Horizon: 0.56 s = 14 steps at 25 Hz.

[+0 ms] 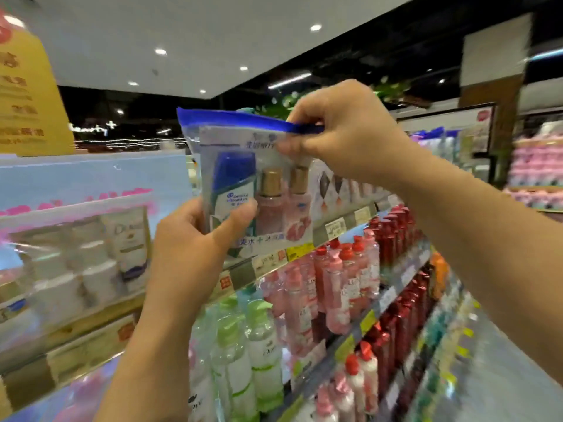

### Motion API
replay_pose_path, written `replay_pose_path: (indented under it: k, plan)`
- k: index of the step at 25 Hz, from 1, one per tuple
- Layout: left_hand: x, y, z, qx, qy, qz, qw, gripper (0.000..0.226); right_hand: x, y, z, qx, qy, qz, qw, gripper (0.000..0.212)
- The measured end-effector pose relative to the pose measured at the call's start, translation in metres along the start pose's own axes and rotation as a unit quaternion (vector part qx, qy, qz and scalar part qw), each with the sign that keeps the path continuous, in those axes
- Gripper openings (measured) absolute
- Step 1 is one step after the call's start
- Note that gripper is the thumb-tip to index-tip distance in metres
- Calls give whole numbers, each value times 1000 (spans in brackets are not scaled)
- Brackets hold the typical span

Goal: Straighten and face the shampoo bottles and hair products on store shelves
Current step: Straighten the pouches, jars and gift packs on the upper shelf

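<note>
- Shelf bottles (341, 287) at 5 o'clock blur; I cannot read labels.
- My left hand (195, 239) grips the pouch (253, 190) at centre frame, low edge; right hand (344, 132) pinches its blue top strip.

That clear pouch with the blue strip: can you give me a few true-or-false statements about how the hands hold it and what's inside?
1. Both hands hold the pouch. True: the left hand grips its lower part and the right hand pinches its blue top strip.
2. The pouch is lying on a shelf. False: it is held up in front of the shelves.
3. It holds two gold-capped pink bottles. True.
4. The white bottle inside has a red cap. False: its cap is blue.
</note>
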<state>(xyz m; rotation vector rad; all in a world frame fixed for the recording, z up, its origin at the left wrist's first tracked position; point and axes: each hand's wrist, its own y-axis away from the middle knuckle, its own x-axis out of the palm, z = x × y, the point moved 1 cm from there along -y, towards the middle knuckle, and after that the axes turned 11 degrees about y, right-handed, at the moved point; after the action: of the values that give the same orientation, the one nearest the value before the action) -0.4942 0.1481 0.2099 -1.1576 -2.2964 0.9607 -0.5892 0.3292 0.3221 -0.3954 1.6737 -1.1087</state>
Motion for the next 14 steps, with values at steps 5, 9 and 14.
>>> replay_pose_path:
  k: [5, 9, 14]
  plan:
    - [109, 31, 33, -70, 165, 121, 976, 24, -32, 86, -71, 192, -62, 5, 979, 29]
    - [216, 54, 56, -161, 299, 152, 928, 29, -62, 162, -139, 347, -117, -102, 925, 66]
    - [360, 67, 76, -214, 385, 205, 874, 38, -81, 267, -244, 507, -228, -100, 825, 28]
